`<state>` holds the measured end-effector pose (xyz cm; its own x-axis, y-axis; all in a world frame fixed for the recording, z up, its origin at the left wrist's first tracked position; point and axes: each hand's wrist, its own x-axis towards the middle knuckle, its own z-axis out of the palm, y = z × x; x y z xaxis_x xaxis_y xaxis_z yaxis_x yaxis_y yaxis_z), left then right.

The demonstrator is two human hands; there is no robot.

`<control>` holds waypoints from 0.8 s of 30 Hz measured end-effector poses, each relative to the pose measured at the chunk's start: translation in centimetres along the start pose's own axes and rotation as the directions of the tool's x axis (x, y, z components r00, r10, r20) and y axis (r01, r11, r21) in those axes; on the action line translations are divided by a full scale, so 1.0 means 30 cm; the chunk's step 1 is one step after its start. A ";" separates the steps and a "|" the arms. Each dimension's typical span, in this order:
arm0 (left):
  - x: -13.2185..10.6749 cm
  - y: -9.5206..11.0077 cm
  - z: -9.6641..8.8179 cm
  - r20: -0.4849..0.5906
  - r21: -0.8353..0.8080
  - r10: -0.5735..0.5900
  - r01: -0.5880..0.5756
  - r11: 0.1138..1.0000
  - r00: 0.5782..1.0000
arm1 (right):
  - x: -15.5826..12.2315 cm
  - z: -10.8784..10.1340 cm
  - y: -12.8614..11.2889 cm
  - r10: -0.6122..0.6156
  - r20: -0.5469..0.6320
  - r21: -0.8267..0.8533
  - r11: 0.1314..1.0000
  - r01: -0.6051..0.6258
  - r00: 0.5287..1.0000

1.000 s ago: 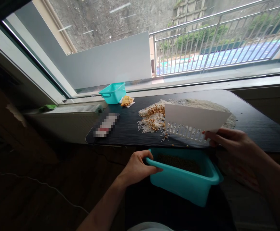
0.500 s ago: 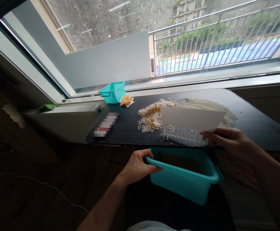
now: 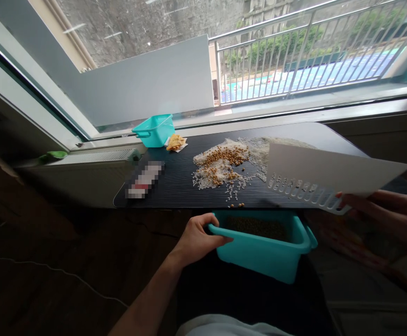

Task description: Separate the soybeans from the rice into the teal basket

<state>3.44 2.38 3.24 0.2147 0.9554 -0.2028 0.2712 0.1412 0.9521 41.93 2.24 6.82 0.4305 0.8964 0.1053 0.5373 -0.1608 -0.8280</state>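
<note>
My left hand (image 3: 198,237) grips the left rim of a turquoise plastic bin (image 3: 259,256) just below the table's front edge. Small dark greenish-brown grains (image 3: 255,227) lie inside the bin. My right hand (image 3: 392,214) pinches the lower edge of a white slotted scraper (image 3: 332,170), held over the right part of the table. On the tabletop are a heap of white rice (image 3: 206,156) mixed with round tan beans (image 3: 229,153) and, to its right, a wider spread of rice (image 3: 255,151), partly hidden by the scraper. A few beans (image 3: 237,205) sit near the front edge.
A second turquoise bin (image 3: 156,133) stands at the table's back left, beside a yellowish crumpled item (image 3: 176,143) on white paper. A blurred-out flat object (image 3: 145,179) lies at the left end of the black table (image 3: 175,186). Behind runs a window sill (image 3: 224,123).
My right hand has moved to the right with the scraper, uncovering more of the bean-and-rice heap. My left hand keeps its grip on the bin. The view has shifted slightly.
</note>
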 end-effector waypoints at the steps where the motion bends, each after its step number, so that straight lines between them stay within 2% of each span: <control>1: -0.001 0.001 0.006 -0.009 0.004 0.006 -0.006 1.000 1.000 | 0.001 -0.020 0.012 0.038 0.014 0.006 0.999 -0.038 0.999; 3: -0.004 0.005 0.015 -0.021 0.015 0.008 -0.008 1.000 1.000 | -0.003 -0.039 0.023 0.074 0.080 0.001 0.997 -0.074 0.994; 5: -0.010 0.010 0.019 -0.026 0.033 0.001 0.000 0.999 1.000 | -0.012 -0.024 0.019 0.096 0.197 0.042 0.993 -0.106 0.976; 8: -0.025 0.021 0.017 -0.042 0.085 -0.008 0.012 0.996 0.999 | -0.025 0.046 -0.006 0.068 0.322 0.190 0.973 -0.135 0.944; 11: -0.046 0.031 0.015 -0.073 0.144 -0.027 0.037 0.989 0.997 | -0.022 0.115 -0.046 0.039 0.362 0.260 0.955 -0.141 0.931; 14: -0.069 0.038 0.016 -0.115 0.191 -0.047 0.069 0.979 0.992 | 0.003 0.143 -0.088 0.046 0.422 0.216 0.965 -0.150 0.905; 19: -0.111 0.047 0.015 -0.190 0.228 -0.094 0.137 0.964 0.977 | 0.067 0.170 -0.151 0.000 0.519 0.136 0.987 -0.082 0.855; 22: -0.132 0.047 0.008 -0.215 0.242 -0.119 0.171 0.955 0.969 | 0.098 0.185 -0.173 -0.006 0.601 0.111 0.991 -0.076 0.799; 24: -0.137 0.037 -0.001 -0.225 0.248 -0.125 0.181 0.952 0.966 | 0.114 0.177 -0.159 0.027 0.656 0.075 0.992 -0.100 0.754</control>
<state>2.85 -1.39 5.15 -0.0375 0.9639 -0.2637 0.5293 0.2430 0.8129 36.99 8.25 8.21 -0.1368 0.9427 -0.3042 0.4355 -0.2186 -0.8733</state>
